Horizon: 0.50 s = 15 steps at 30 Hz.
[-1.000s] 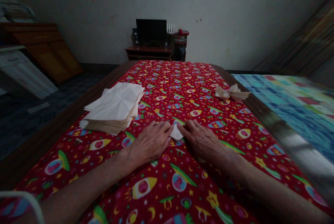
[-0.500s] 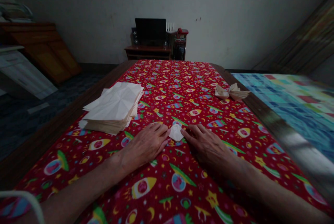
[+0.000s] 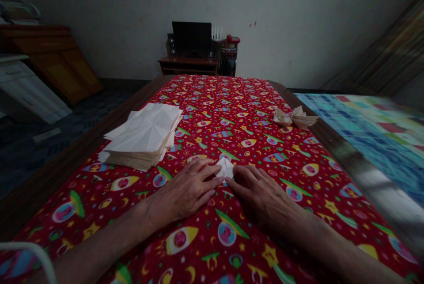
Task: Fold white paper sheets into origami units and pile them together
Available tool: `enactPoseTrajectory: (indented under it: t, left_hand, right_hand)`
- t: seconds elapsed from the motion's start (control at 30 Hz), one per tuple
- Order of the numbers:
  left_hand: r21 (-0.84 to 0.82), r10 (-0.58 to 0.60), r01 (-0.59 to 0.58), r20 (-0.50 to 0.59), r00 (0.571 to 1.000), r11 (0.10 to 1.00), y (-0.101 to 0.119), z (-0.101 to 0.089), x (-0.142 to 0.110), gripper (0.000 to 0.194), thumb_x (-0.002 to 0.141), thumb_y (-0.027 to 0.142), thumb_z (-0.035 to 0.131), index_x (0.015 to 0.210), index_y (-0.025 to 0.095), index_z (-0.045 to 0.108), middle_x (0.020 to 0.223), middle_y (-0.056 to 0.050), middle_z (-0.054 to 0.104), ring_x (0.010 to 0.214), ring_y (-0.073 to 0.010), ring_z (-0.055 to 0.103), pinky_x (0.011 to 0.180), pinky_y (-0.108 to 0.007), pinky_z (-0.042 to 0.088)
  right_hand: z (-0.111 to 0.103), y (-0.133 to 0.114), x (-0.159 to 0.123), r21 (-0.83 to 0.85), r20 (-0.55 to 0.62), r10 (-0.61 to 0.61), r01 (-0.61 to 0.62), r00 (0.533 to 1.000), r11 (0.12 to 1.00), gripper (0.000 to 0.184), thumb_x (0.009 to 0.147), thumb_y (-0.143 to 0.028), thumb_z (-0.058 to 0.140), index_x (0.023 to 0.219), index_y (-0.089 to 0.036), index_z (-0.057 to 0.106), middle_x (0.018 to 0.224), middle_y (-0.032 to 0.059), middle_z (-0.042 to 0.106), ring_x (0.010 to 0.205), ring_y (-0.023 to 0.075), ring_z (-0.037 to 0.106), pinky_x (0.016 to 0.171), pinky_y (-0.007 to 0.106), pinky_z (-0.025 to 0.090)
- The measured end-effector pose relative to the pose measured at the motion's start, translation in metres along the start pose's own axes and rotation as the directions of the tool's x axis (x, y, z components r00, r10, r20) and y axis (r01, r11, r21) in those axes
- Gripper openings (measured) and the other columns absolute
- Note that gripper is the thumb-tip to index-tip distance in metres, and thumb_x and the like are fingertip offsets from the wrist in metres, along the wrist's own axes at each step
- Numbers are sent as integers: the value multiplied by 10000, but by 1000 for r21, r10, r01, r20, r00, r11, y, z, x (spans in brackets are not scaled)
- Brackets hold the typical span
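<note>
A small piece of folded white paper (image 3: 225, 169) lies on the red patterned cloth (image 3: 212, 248) between my hands, a crease running down its middle. My left hand (image 3: 185, 187) has its fingertips on the paper's left edge, the fingers close together. From the other side, my right hand (image 3: 260, 189) grips the right edge, its thumb at the lower corner and its fingers above. The fingertips hide parts of both edges. Left of my left hand sits a stack of creased white paper sheets (image 3: 145, 131).
Two folded paper pieces (image 3: 294, 117) rest near the table's right edge. A white curved cable or tube (image 3: 36, 251) shows at the lower left. Past the table's far end stands a dark monitor (image 3: 192, 35). A bed with a coloured cover (image 3: 371, 138) is on the right.
My left fingers have moved slightly further over the paper. My right thumb has shifted down to its lower corner. The paper's centre crease shows more clearly now.
</note>
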State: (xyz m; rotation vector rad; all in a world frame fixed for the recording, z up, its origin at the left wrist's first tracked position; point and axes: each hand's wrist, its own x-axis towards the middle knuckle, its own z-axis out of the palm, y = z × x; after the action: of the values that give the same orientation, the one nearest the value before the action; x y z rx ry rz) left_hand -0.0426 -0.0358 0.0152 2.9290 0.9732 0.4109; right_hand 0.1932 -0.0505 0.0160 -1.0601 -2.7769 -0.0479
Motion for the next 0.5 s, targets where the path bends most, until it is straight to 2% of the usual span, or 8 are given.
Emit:
enactPoseTrajectory:
  t: [0.3,0.43,0.5]
  left_hand:
    - [44,-33,32,24,999,999,-5,0,-2,354,934,250,424,1273,318,502,1296,20,540,1288,-221,357,1107,-461,247]
    - [61,-72,72,5,997,996,-5,5,-2,408,942,234,393,1348,263,416,1385,16,476,1324,-213,331,1106,-455,245]
    - [60,-69,70,-17,997,996,-4,7,-1,410,935,225,404,1344,247,419,1395,8,466,1323,-214,338,1099,-454,258]
  right_hand:
    - [2,5,1,56,35,17,-19,999,998,442,856,-177,502,1293,-240,468,1211,126,464,1063,244,455,866,421,445]
    - [2,7,3,89,34,12,-15,999,996,350,878,-178,491,1220,-238,530,1143,106,503,1011,216,474,842,378,448]
    - [1,8,4,116,23,20,-23,1000,993,311,877,-181,498,1174,-247,563,1115,95,517,975,207,486,802,352,454]
